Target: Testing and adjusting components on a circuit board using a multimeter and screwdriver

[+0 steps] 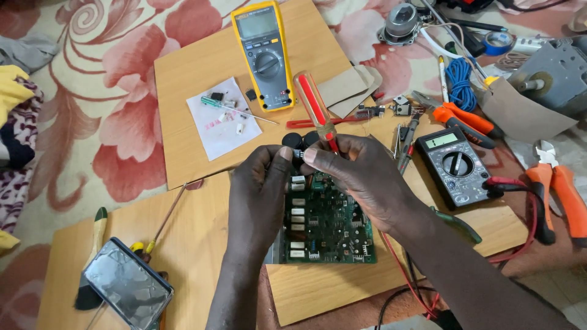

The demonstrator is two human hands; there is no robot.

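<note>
A green circuit board point(327, 223) lies on a wooden panel point(318, 290) in front of me. My left hand point(260, 192) rests over the board's left part, its fingertips pinching a small dark part at the board's far edge. My right hand point(361, 168) holds a screwdriver with a clear red handle point(313, 104), the handle pointing away from me and the tip down at the board's top edge, where both hands meet. Black round capacitors point(299, 139) stand just behind the fingers.
A yellow multimeter point(263, 52) and a white paper with small parts point(223, 116) lie on the far panel. A black multimeter point(455, 165), orange pliers point(471, 122), orange cutters point(559, 186) and blue wire point(460, 82) sit at right. A phone point(127, 284) lies bottom left.
</note>
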